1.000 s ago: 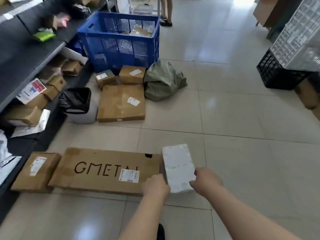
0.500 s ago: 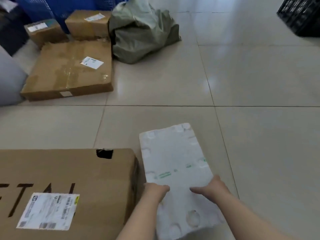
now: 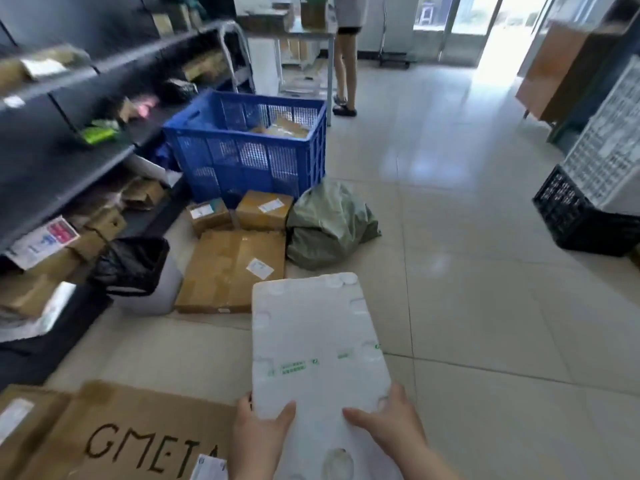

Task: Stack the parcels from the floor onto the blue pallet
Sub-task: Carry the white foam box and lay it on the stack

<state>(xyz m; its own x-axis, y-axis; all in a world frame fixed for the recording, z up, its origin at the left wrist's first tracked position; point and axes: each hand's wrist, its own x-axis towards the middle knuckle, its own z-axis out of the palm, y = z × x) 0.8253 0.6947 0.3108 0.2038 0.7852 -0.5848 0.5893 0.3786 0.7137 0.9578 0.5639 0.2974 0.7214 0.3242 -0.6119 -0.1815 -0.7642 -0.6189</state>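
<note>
Foam parcel (image 3: 313, 344) is gripped at its near end by both hands, left hand (image 3: 258, 436) at the 7 o'clock corner and right hand (image 3: 389, 424) at 5 o'clock, thumbs on top; it looks lifted off the tiled floor (image 3: 485, 306), long axis toward 12. White moulded polystyrene, rectangular, dimpled, likely light. Blue pallet isn't in view, only a blue mesh crate (image 3: 249, 150) at 11 beyond taped cardboard boxes (image 3: 232, 268).

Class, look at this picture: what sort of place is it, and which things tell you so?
Probably a parcel depot or pickup point: labelled cardboard boxes lie on the floor, dark shelves hold more packages, and a blue crate contains parcels.
</note>
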